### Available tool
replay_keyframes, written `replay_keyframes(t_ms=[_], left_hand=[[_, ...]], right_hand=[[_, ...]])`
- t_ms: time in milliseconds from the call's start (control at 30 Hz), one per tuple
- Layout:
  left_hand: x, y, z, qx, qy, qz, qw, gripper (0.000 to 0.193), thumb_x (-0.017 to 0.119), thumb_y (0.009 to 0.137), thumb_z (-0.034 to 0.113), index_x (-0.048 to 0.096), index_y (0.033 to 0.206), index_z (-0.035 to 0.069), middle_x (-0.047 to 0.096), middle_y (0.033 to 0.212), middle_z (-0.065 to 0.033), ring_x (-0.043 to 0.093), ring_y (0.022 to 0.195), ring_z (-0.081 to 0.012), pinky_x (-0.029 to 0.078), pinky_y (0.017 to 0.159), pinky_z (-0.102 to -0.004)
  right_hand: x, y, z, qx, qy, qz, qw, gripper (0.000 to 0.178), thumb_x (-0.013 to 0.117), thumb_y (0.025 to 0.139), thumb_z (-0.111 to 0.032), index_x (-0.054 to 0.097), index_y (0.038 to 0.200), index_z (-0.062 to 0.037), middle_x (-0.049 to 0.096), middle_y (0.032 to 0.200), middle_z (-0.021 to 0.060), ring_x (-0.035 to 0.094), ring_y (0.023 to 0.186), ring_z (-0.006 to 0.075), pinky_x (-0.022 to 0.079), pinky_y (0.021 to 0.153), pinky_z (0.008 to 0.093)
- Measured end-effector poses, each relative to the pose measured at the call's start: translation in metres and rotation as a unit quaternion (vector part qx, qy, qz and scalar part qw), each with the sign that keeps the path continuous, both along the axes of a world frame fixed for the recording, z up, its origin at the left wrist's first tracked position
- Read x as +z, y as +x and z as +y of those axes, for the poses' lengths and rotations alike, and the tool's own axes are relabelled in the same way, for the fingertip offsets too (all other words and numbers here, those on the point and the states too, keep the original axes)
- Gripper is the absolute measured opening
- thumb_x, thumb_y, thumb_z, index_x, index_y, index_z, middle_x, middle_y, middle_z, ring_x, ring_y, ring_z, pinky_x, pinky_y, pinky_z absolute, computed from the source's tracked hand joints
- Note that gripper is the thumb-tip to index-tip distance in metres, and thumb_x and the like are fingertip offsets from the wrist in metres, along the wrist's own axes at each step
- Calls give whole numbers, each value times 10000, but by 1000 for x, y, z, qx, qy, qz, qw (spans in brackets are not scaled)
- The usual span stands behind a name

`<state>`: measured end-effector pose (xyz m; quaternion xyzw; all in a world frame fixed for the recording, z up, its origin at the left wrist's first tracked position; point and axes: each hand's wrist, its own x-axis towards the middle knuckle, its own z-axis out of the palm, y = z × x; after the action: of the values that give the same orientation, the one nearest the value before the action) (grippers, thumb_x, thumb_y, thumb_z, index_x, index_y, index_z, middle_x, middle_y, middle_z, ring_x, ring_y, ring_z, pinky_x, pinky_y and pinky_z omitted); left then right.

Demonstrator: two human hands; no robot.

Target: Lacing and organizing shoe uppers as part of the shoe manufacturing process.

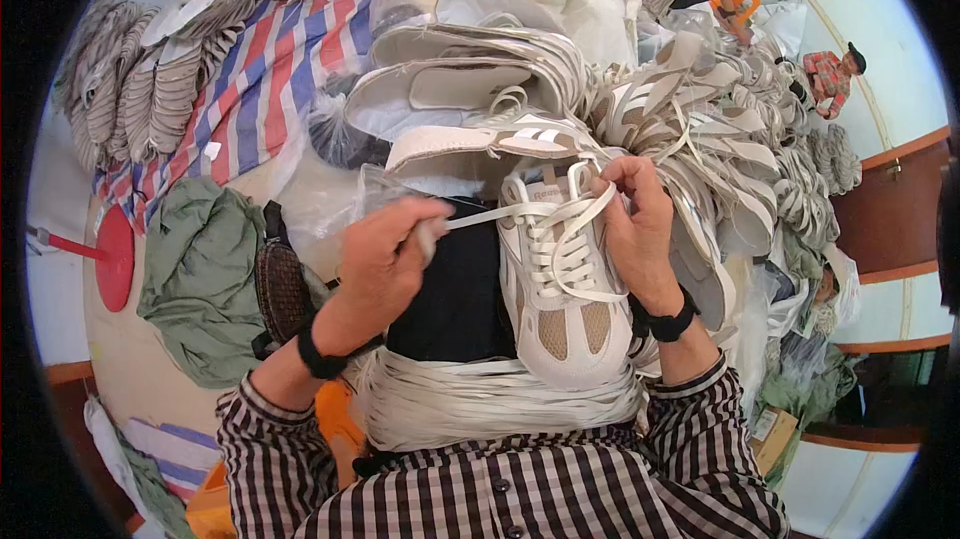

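A beige and white sneaker upper lies on my lap, toe toward me, over dark cloth. Its off-white shoelace crosses the front in several rows. My left hand is closed in a pinch on one lace end, pulled out taut to the left. Beside the collar, the fingers of my right hand are pinched on the lace near the top eyelets, where it forms a loop. A thick bundle of white laces lies across my lap, below the toe.
Stacked uppers stand right ahead, with more laced uppers to the right. Farther left, piled uppers rest on a striped sheet. Green cloth and a red round stool are at left. Two people are at far right.
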<state>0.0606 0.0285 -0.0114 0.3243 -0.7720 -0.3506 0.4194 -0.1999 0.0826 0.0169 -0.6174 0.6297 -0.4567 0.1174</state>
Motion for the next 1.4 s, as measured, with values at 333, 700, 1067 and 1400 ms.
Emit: replay_keyframes(t_ms=[333,700,1067,1400], left_hand=[[-7,-47,-13,-61,263,113,956,118,512,883,17,604,952,-12,647,761,-97,614,697,-125,477,647,-246],[-13,-40,0,-112,154,12,982,126,496,893,-5,593,972,-21,649,770,-78,615,692,-106,513,658,-255],[-8,-49,-4,-82,257,110,957,106,517,922,39,598,977,-1,643,771,-32,578,680,-71,482,628,-216],[-10,-50,-2,-91,279,83,952,110,524,925,51,586,981,-21,630,821,-36,578,725,-72,491,662,-224]], right_hand=[[-2,2,-4,-3,-18,33,999,143,616,813,6,524,922,-10,591,805,99,571,691,188,459,659,277],[4,-3,11,64,-7,55,996,146,599,775,57,525,878,-14,594,798,115,593,708,242,461,646,295],[14,0,2,39,52,-3,998,146,590,780,44,524,900,-5,602,807,102,603,736,217,475,710,294],[42,14,-9,102,85,182,974,163,515,753,65,516,897,-12,560,786,173,572,765,367,454,670,391]])
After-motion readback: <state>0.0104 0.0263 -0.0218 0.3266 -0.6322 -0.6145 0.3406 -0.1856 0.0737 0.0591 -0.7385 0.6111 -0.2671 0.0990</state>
